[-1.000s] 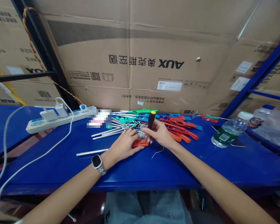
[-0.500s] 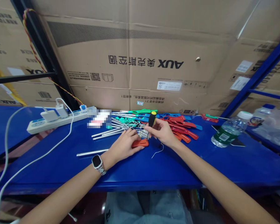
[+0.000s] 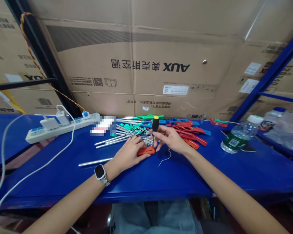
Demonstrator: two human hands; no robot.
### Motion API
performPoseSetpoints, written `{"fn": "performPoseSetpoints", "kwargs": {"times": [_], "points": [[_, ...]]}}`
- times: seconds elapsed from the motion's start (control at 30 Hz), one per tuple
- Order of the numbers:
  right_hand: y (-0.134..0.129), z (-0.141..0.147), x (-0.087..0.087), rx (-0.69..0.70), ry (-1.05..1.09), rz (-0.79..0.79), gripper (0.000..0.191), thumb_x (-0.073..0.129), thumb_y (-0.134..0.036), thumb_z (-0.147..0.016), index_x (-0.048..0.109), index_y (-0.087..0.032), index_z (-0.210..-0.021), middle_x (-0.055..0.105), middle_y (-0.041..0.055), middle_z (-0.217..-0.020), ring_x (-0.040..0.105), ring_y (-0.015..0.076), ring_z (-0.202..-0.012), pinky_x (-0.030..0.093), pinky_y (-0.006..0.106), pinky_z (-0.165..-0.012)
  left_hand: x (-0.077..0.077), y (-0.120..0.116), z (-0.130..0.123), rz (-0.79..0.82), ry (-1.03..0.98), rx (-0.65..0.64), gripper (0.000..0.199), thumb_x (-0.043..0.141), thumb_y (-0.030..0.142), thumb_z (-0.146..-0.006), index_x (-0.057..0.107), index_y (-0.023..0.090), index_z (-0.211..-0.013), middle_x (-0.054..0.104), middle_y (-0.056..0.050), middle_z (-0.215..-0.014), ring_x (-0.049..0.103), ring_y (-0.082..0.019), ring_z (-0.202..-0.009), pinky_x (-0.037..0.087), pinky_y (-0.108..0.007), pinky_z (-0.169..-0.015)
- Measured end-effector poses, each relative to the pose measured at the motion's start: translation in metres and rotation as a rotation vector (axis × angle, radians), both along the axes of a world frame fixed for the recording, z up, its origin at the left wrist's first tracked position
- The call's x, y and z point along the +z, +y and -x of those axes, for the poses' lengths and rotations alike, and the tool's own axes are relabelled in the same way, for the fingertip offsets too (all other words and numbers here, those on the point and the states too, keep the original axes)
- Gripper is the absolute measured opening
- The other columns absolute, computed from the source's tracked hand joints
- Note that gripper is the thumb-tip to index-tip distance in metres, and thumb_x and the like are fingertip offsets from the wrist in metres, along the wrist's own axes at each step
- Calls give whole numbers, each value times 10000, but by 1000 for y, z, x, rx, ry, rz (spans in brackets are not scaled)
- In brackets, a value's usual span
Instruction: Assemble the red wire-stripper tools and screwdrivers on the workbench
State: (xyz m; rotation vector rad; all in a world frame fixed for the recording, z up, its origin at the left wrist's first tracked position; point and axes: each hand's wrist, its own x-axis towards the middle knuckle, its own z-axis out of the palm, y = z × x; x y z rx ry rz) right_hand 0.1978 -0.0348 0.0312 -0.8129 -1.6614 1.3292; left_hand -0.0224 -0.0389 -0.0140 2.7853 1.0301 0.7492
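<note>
My left hand [image 3: 129, 150] presses an orange lighter handle [image 3: 146, 150] with a dark slot flat against the table, its fingers closed around it. In my right hand [image 3: 170, 138] is a screwdriver [image 3: 155, 124] with a black and yellow grip, held nearly upright. Its shaft points down at the right end of the handle; whether the tip sits in a screw is too small to tell. A metal tube [image 3: 95, 162] lies left of my left hand, partly hidden by the wrist. Just below my right hand lies a thin white wire [image 3: 164, 159].
Behind my hands are loose metal tubes [image 3: 108, 141], small green parts [image 3: 128, 127], green lighters [image 3: 148, 117] and red handles [image 3: 189, 135]. A power strip [image 3: 35, 134] with white cables is at left. A water bottle [image 3: 241, 135] stands at right, before a large carton [image 3: 148, 42].
The screwdriver has shifted left and become more upright, its shaft now over the right end of the handle. My right-hand fingers have moved down around the shaft. My left hand keeps its hold.
</note>
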Motion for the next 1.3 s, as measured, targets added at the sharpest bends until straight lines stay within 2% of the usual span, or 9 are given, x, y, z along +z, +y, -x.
{"fn": "performPoseSetpoints", "kwargs": {"times": [0.13, 0.23, 0.33, 0.43, 0.57, 0.77, 0.9, 1.13, 1.3], "points": [[4, 10, -10, -160, 42, -62, 385, 797, -429, -753, 455, -253, -780, 585, -62, -555, 567, 142, -450, 491, 301, -416, 0, -1, 0, 3, -11, 0, 275, 642, 469, -958, 666, 199, -1005, 622, -80, -1031, 569, -286, -1007, 485, -479, -910], [5, 24, -16, -235, 105, -26, 483, 831, -412, -699, 376, -266, -770, 533, -88, -479, 556, 153, -411, 490, 316, -422, 0, -2, 0, 10, -4, 1, 266, 658, 439, -949, 668, 191, -1044, 617, -88, -1035, 572, -292, -1004, 492, -479, -905], [3, 30, -15, -266, 122, -1, 465, 841, -426, -689, 445, -254, -862, 557, -83, -552, 567, 148, -428, 510, 324, -440, 1, -3, 0, 7, 12, 10, 271, 650, 436, -952, 666, 184, -1053, 615, -92, -1026, 571, -291, -986, 497, -477, -889], [1, 23, -9, -159, 89, 3, 401, 781, -466, -760, 544, -231, -983, 605, -41, -716, 590, 132, -498, 551, 339, -496, 2, -3, 0, 4, 11, 11, 295, 623, 463, -965, 665, 182, -1045, 612, -91, -1012, 568, -286, -969, 501, -469, -868], [-1, 6, -5, -98, 53, 1, 310, 714, -472, -821, 620, -205, -947, 603, -13, -748, 590, 128, -554, 574, 365, -589, 2, -3, -1, -8, 21, 9, 316, 601, 487, -976, 659, 178, -1008, 607, -87, -997, 563, -283, -960, 498, -472, -867], [2, 9, -10, -227, -26, -91, 308, 796, -436, -759, 571, -227, -779, 544, -42, -567, 517, 134, -464, 462, 322, -471, 0, -2, -2, -27, 14, 4, 304, 590, 484, -986, 643, 185, -982, 605, -81, -1009, 556, -273, -974, 489, -454, -880], [4, 22, -14, -412, -42, -187, 391, 786, -501, -764, 500, -236, -732, 516, -54, -558, 479, 116, -420, 388, 288, -455, 3, -4, -2, -17, 25, 10, 290, 596, 465, -984, 652, 181, -1001, 601, -80, -996, 560, -270, -953, 486, -439, -863], [9, 3, -7, -675, -183, -383, 425, 628, -620, -883, 504, -227, -781, 531, -38, -632, 470, 117, -513, 326, 266, -512, 6, -5, -4, -42, 51, 14, 305, 575, 479, -996, 655, 185, -1001, 597, -75, -992, 551, -266, -958, 471, -424, -869], [10, -28, -16, -674, -577, -287, 335, 595, -544, -907, 558, -215, -854, 474, -57, -528, 428, 138, -486, 251, 273, -514, 8, -5, -7, -111, 164, 6, 380, 487, 516, -1031, 660, 178, -1038, 607, -76, -994, 554, -269, -976, 456, -436, -894]]}}
